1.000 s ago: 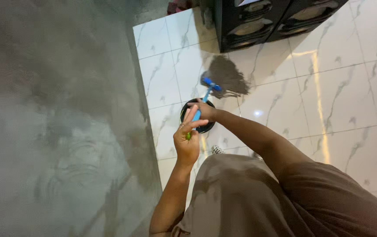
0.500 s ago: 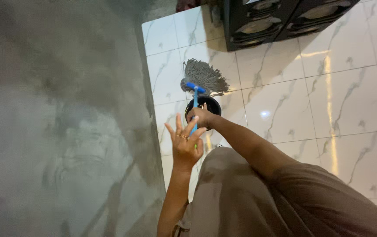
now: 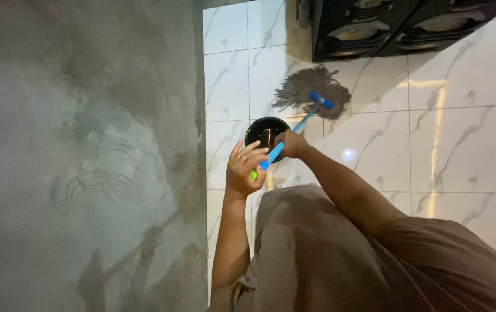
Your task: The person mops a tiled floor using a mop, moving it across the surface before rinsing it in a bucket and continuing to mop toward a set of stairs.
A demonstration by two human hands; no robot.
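Both my hands hold a mop with a blue handle [image 3: 294, 132]. My left hand [image 3: 245, 170] wraps the near end of the handle, where a green tip shows. My right hand [image 3: 290, 143] grips the handle a little farther down. The grey string mop head [image 3: 311, 88] lies spread on the white marble-patterned floor tiles, just in front of a black cabinet. A round black bucket [image 3: 264, 130] stands on the floor below my hands, partly hidden by them.
A grey mottled wall [image 3: 86, 156] fills the left half of the view. Black cabinets with round openings [image 3: 398, 26] stand at the top right. Glossy white tiles [image 3: 456, 138] stretch to the right. My brown garment [image 3: 329, 254] covers the lower middle.
The mop head has swung from the left, near the wall, to the right toward the black cabinet. My left hand, its fingers spread half a second ago, has closed on the handle end.
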